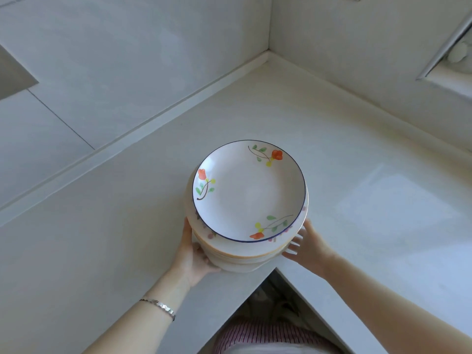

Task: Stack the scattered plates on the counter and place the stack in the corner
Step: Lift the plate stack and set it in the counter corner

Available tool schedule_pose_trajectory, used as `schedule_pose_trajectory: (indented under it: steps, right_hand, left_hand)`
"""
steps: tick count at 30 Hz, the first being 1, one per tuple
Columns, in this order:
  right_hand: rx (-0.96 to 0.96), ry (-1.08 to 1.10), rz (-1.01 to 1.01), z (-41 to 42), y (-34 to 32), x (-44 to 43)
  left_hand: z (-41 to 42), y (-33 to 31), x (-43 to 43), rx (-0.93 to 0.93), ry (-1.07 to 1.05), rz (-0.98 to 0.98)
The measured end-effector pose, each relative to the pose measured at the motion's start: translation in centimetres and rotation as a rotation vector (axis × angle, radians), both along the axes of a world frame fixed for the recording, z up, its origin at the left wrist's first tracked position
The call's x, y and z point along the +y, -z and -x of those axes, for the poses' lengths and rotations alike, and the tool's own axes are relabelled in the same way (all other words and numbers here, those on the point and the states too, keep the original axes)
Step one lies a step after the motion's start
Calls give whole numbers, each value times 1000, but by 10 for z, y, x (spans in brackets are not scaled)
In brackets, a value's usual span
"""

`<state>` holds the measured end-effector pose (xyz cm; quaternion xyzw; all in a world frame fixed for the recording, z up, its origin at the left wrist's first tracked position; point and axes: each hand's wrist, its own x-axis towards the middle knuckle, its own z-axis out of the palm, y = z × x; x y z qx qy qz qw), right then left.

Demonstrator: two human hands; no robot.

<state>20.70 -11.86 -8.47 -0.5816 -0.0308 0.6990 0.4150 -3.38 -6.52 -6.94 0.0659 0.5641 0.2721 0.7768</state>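
A stack of several white plates (pixel 249 192) sits near the inner front edge of an L-shaped white counter (pixel 127 226). The top plate has a thin blue rim and three orange flower sprigs. Lower plates show an orange rim. My left hand (pixel 195 254) grips the stack's lower left side, fingers under the plates. My right hand (pixel 305 245) is against the stack's lower right side with fingers spread and touching the rims. The counter's back corner (pixel 268 56) lies beyond the stack, where two walls meet.
Grey tiled walls rise behind the counter on the left and right. A window frame (pixel 444 60) is set in the right wall. A raised ledge (pixel 143 129) runs along the left wall. The counter's front notch opens below the stack, over striped clothing.
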Motion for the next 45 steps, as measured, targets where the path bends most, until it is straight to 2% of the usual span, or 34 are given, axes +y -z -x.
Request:
schedule_pose_trajectory:
  steps: [11,18,34,45]
  right_hand:
    - [-3,52,-25,0,-2,8]
    - [18,87,-6,-24,-7,50]
    - [29,160,-21,-122,-6,231]
    - [28,187,-49,-189,0,369]
  left_hand:
    - [-4,10,16,-3,41,-45]
    - [-28,3,59,-6,74,-27]
    - [-133,-13,239,31,63,-20]
    - [-197,-2,358,-48,83,-116]
